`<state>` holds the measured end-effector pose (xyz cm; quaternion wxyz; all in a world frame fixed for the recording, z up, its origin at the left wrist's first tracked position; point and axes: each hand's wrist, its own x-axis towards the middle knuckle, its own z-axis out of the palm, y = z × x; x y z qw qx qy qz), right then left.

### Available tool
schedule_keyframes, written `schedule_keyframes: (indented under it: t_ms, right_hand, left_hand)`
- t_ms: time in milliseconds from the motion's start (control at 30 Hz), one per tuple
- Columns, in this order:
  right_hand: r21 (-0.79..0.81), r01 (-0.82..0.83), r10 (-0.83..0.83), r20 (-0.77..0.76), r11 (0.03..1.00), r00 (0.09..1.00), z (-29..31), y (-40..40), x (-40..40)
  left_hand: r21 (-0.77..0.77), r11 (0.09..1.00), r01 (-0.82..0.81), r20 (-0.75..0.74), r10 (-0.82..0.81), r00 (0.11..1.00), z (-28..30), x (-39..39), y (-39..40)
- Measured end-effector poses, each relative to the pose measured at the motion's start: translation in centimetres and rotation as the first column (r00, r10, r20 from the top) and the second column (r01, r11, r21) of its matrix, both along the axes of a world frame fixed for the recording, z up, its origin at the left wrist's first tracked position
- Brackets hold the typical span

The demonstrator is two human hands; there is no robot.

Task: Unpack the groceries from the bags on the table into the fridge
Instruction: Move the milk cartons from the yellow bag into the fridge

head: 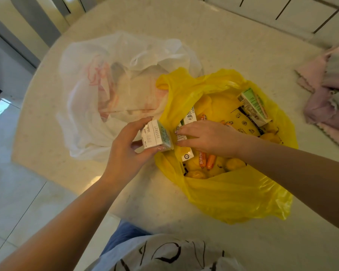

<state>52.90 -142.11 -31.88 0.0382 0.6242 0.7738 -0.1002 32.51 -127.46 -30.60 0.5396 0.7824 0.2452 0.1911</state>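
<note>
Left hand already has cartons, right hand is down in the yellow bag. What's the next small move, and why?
Probably close the right hand on the small white carton under its fingertips in the open yellow plastic bag and lift it out. The left hand already grips two small white-and-green cartons beside the bag's rim, and the right fingers only rest there, so a grasp comes next.

bare forearms [70, 218], white printed shirt [164, 255], blue trousers [123, 235]

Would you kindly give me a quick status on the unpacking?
Left hand holds two cartons. Right hand in yellow bag, fingers on another carton. Nothing in the way.
</note>
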Motion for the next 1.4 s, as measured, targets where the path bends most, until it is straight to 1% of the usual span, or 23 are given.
schedule_keyframes:
  t_ms: [100, 200, 333, 567, 700, 767, 867, 933, 967, 1000, 1033, 1100, 1133, 1200, 1267, 1333, 1367, 1400]
  right_hand:
    - [-0.034, 0.001, -0.001, 0.015, 0.999, 1.000, -0.2, 0.3, -0.1]
    - [-0.032, 0.019, -0.018, 0.057, 0.999, 0.998, -1.0, 0.0, 0.0]
    - [-0.059, 0.032, -0.026, 0.096, 0.998, 0.995, -1.4, -0.9, 0.3]
    - [0.095, -0.025, 0.012, 0.141, 0.995, 0.990, -2.1, -0.2, -0.1]
    - [0.157, -0.176, 0.152, 0.155, 0.972, 0.976, -2.0, 1.1, 0.4]
    - [0.183, -0.199, 0.182, 0.106, 0.963, 0.978, -1.3, 1.6, 0.8]
    - [0.188, -0.081, 0.090, -0.045, 0.979, 0.995, 0.1, 1.6, 1.2]
    - [0.160, 0.036, -0.020, -0.102, 0.986, 0.995, 0.9, 1.2, 1.2]
    - [0.138, 0.119, -0.101, -0.135, 0.983, 0.986, 1.2, 0.9, 1.0]
    - [0.107, 0.218, -0.196, -0.181, 0.970, 0.964, 1.4, 0.6, 0.9]
    - [0.067, 0.331, -0.308, -0.230, 0.941, 0.923, 1.5, 0.1, 0.7]
    - [0.004, 0.543, -0.515, -0.313, 0.840, 0.798, 1.8, -0.8, 0.1]
    - [0.015, 0.621, -0.575, -0.358, 0.784, 0.735, 2.0, -1.1, -0.5]
    - [0.057, 0.730, -0.632, -0.456, 0.682, 0.626, 2.0, -1.7, -1.9]
    - [0.045, 0.804, -0.676, -0.516, 0.592, 0.526, 1.4, -2.0, -3.3]
    - [-0.007, 0.858, -0.732, -0.526, 0.513, 0.433, 0.6, -2.3, -4.7]
    - [-0.043, 0.874, -0.755, -0.524, 0.485, 0.394, 0.3, -2.6, -5.2]
    - [-0.078, 0.875, -0.769, -0.520, 0.477, 0.373, 0.1, -2.8, -5.5]
  left_hand:
    - [0.004, 1.000, -0.026, -0.019, 0.026, 0.999, -0.6, -0.5, 0.1]
    - [-0.028, 0.998, -0.058, -0.034, 0.057, 0.998, -1.3, -0.7, 0.3]
    - [-0.034, 0.998, -0.055, -0.035, 0.054, 0.998, -1.6, -0.3, 0.2]
    - [-0.049, 0.998, -0.043, -0.052, 0.040, 0.998, -1.8, 0.1, 0.0]
    - [-0.035, 0.999, -0.035, -0.067, 0.033, 0.997, -1.5, 0.2, 0.0]
    - [-0.020, 0.999, -0.035, -0.071, 0.033, 0.997, -1.3, 0.1, 0.0]
    - [-0.014, 0.999, -0.034, -0.074, 0.032, 0.997, -1.0, 0.1, 0.1]
    - [-0.014, 1.000, -0.028, -0.067, 0.027, 0.997, -0.8, 0.0, 0.2]
    - [-0.015, 1.000, -0.026, -0.065, 0.025, 0.998, -0.8, 0.0, 0.2]
    - [-0.017, 1.000, -0.024, -0.065, 0.022, 0.998, -0.7, 0.0, 0.2]
    - [-0.021, 1.000, -0.021, -0.065, 0.019, 0.998, -0.7, 0.0, 0.1]
    - [-0.030, 0.999, -0.013, -0.055, 0.011, 0.998, -0.6, 0.1, 0.0]
    - [-0.033, 0.999, -0.010, -0.045, 0.008, 0.999, -0.6, 0.2, -0.1]
    - [-0.029, 1.000, 0.000, -0.030, -0.001, 1.000, -0.5, 0.4, -0.4]
    - [-0.007, 1.000, 0.016, -0.024, -0.016, 1.000, -0.4, 0.8, -0.8]
    - [0.012, 0.999, 0.035, -0.032, -0.034, 0.999, -0.4, 1.1, -1.1]
    - [0.017, 0.999, 0.041, -0.040, -0.040, 0.998, -0.5, 1.3, -1.2]
    - [0.018, 0.999, 0.042, -0.048, -0.041, 0.998, -0.5, 1.4, -1.3]
